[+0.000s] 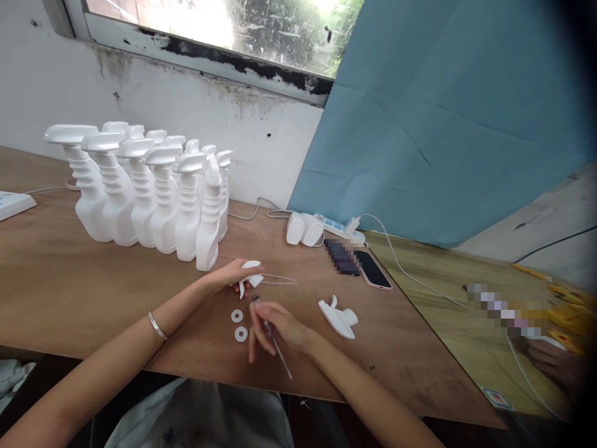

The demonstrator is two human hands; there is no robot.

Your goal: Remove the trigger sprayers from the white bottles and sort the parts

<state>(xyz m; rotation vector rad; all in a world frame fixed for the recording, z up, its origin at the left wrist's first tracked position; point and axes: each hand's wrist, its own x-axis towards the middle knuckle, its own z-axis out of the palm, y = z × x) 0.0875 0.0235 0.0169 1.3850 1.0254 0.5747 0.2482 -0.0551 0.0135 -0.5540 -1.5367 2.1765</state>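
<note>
Fitting step at the tabletop [69,280] front edge. Best to keep the spray head [252,274] pinned steady, dip tube pointing right, and bring the metal pick [275,339] in slow, tip low.

Left hand [233,274]: fingers curled shut around the spray head, resting on the wood. Right hand [275,326]: fingers pinched closed on the pick, tip up near the head. Two white washers [239,325] lie just beside the right hand; a spare trigger head [339,317] sits apart to the right.
</note>
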